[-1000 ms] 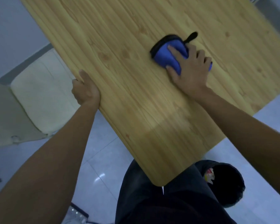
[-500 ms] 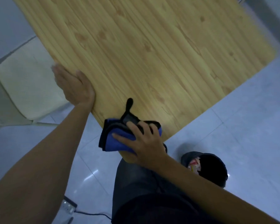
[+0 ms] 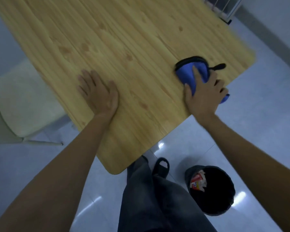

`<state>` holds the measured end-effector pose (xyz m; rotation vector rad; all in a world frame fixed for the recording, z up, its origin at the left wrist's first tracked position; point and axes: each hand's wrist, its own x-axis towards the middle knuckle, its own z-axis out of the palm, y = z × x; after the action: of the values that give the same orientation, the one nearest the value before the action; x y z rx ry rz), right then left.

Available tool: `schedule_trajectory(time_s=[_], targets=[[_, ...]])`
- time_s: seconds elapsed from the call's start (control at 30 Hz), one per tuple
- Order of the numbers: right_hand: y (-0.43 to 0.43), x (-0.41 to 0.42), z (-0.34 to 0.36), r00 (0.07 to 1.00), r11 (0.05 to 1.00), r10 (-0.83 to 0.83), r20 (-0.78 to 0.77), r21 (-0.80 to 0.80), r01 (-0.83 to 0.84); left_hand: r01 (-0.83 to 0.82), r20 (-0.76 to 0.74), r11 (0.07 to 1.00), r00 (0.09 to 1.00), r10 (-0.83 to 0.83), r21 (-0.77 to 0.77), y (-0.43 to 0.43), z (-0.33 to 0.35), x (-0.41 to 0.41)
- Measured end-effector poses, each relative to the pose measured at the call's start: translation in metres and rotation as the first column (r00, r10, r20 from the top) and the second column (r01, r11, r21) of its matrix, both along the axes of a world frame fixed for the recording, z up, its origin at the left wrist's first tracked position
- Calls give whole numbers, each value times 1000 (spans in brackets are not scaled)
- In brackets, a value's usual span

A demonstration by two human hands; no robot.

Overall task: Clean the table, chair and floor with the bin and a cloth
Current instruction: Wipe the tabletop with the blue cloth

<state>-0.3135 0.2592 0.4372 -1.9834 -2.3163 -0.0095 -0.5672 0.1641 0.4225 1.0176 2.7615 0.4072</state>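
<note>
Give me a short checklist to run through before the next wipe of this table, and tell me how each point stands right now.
1. Cloth in hand: ok. The right hand grips the blue cloth and presses it on the table.
2. Cloth fully on the wood: not ok. One end pokes past the table's near right edge.
3. Table steadied: ok. The left hand lies flat on the top.
4. Top free of crumbs: cannot tell. The picture is dim and blurred.
5. Bin ready: ok. The bin stands on the floor beside the person, with rubbish in it.
</note>
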Motion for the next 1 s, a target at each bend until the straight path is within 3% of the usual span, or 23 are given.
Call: schedule_trajectory(time_s=[0.07,0.13,0.23,0.3,0.43,0.53,0.6,0.7,0.83,1.0], targets=[[-32,-5,-1,981,981,192,12,16,-193,50,22,999,998,-51,10,24,0,15],[-52,-1,-2,891,890,453,23,38,-454,90,31,996,995,-90,4,44,2,24],[-28,11,-3,810,808,586,11,62,-586,135,6,991,991,-135,-2,74,3,23],[2,19,-6,869,866,495,26,74,-495,158,-19,987,987,-158,-8,95,2,16],[89,29,-5,995,996,82,53,38,-84,228,-54,973,972,-231,-43,128,-6,3],[155,34,-1,975,975,-221,29,-28,222,271,-82,961,958,-276,-61,142,-11,-10],[180,26,-1,950,949,-312,33,-45,313,308,-84,949,946,-313,-68,155,-12,-26],[166,5,-1,967,967,-254,23,-7,254,311,-96,948,944,-316,-63,161,-13,-34],[107,-27,-4,979,977,201,26,65,-202,307,-112,950,943,-312,-60,161,-13,-30],[130,-62,-7,982,981,182,-39,76,-179,302,-82,950,948,-309,-85,163,-9,-30]])
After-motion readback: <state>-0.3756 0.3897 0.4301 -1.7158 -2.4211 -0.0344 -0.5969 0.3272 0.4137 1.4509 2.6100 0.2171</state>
